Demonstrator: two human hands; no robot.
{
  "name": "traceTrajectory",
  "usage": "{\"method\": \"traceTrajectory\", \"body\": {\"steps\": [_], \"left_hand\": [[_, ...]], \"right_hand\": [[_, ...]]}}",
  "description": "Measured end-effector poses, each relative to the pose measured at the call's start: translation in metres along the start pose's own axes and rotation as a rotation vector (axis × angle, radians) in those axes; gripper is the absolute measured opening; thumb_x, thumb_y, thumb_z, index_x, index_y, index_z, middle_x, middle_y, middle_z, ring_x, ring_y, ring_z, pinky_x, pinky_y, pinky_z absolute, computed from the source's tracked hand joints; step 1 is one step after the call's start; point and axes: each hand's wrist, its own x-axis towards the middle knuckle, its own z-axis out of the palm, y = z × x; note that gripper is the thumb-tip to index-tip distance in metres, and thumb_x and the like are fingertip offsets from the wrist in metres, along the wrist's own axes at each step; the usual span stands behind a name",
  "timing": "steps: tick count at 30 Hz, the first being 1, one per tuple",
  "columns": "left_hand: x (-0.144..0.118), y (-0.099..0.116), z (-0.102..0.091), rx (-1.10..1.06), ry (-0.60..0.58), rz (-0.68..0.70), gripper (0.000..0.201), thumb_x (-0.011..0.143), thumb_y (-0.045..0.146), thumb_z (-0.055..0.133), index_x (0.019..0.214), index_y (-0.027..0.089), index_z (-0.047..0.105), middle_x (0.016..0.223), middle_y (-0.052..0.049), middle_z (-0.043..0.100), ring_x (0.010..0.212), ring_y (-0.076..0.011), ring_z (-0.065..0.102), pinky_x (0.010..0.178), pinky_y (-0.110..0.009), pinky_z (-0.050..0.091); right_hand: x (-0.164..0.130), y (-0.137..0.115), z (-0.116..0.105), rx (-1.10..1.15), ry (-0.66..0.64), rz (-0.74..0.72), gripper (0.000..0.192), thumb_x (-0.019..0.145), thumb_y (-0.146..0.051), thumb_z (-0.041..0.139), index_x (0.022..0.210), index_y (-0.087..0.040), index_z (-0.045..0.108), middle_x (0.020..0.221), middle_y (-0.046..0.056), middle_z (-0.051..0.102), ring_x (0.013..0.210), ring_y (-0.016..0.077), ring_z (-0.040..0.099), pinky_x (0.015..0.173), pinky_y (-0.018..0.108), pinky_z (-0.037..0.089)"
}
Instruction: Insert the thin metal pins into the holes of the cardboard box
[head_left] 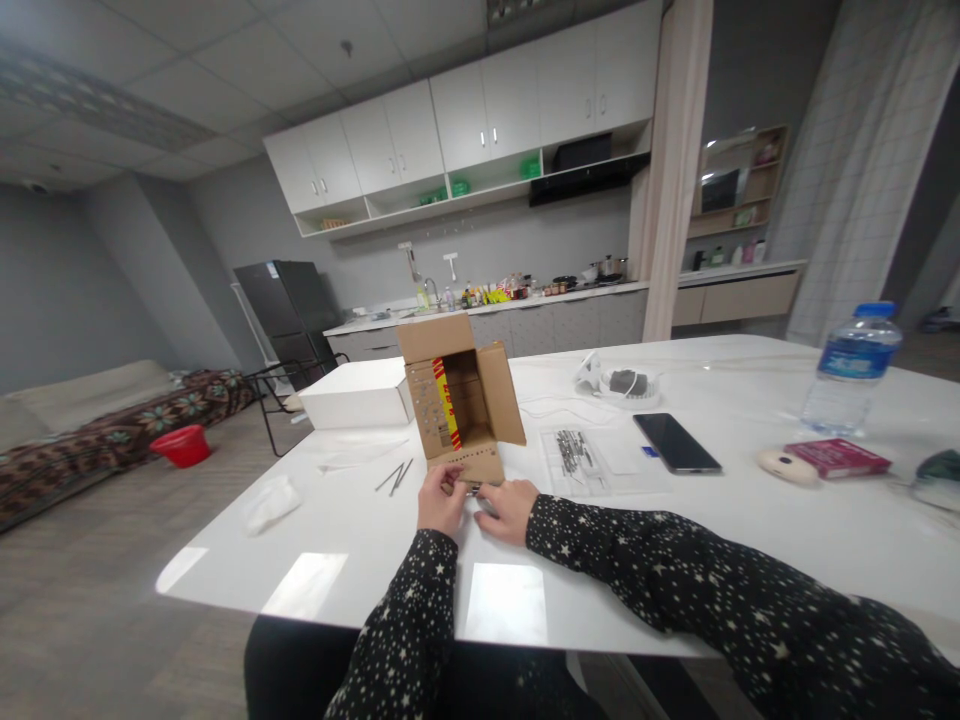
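Head view, worker seated at white table (360,560), both hands at work just in front of cardboard box (465,395). Box stands on the tabletop, mouth toward the worker, side and top flaps spread, prob. so the inside stays in plain sight; front flap (480,466) folds down toward the fingers. L hand (442,500): fingers curled at the flap's near edge; from where I stand I can't tell if the tips meet or pinch anything. R hand (506,510): palm down, fingers bent, partly open, close beside L; grip likewise unclear. Small dark item (474,489) lies b/w the two, too small to ID; hands sit close together, presumably b/c it is tiny & needs steadying from both sides. Thin metal tools (395,478), approx. tweezer-shaped, lie left of the box, within easy L reach. Clear tray (600,487) w/ small metal pieces (574,450) lies to the right, near R hand, an arrangement that likely saves stretching; its walls seem to keep the loose bits together. Phone (677,442) lies flat beyond the tray, out of the forearm's way; bottle (851,370) stands upright at far right, well apart from the work, where a spill matters less. White box (356,393) sits behind at left, crumpled tissue (271,503) nearer the table's left edge
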Motion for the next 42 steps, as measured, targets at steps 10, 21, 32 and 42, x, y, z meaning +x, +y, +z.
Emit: {"method": "traceTrajectory", "body": {"steps": [10,21,32,42], "left_hand": [[-0.0016,0.0063,-0.0046,-0.03,0.085,0.005,0.02,0.07,0.019,0.053,0.087,0.017,0.062,0.083,-0.003,0.065,0.071,-0.0137,0.059,0.063,-0.026,0.046],[-0.0046,0.0093,-0.0097,0.038,0.215,0.067,0.023,0.072,0.017,0.05,0.092,0.019,0.062,0.085,-0.003,0.065,0.076,-0.0145,0.058,0.066,-0.027,0.044],[-0.0038,0.0022,-0.005,0.07,0.03,0.1,0.025,0.071,0.016,0.05,0.092,0.018,0.063,0.085,-0.003,0.065,0.074,-0.0141,0.059,0.071,-0.028,0.049],[-0.0042,0.0035,-0.0053,0.058,-0.017,0.058,0.019,0.073,0.022,0.053,0.088,0.019,0.064,0.076,-0.001,0.066,0.067,-0.0128,0.06,0.067,-0.026,0.05]], "right_hand": [[-0.0013,-0.0013,-0.0034,0.012,-0.001,0.002,0.042,0.087,-0.048,0.039,0.114,-0.022,0.058,0.091,0.009,0.07,0.082,0.0224,0.065,0.067,0.029,0.04],[-0.0017,-0.0001,-0.0022,0.004,-0.009,-0.002,0.042,0.088,-0.048,0.037,0.114,-0.023,0.057,0.092,0.009,0.07,0.082,0.0223,0.065,0.069,0.03,0.04],[-0.0008,-0.0005,-0.0008,-0.005,0.004,-0.003,0.04,0.087,-0.047,0.039,0.112,-0.023,0.058,0.091,0.009,0.07,0.081,0.023,0.065,0.067,0.029,0.041],[0.001,-0.0001,0.0015,-0.013,0.005,-0.003,0.039,0.087,-0.047,0.039,0.112,-0.023,0.058,0.09,0.008,0.07,0.08,0.0227,0.066,0.067,0.029,0.042]]}}
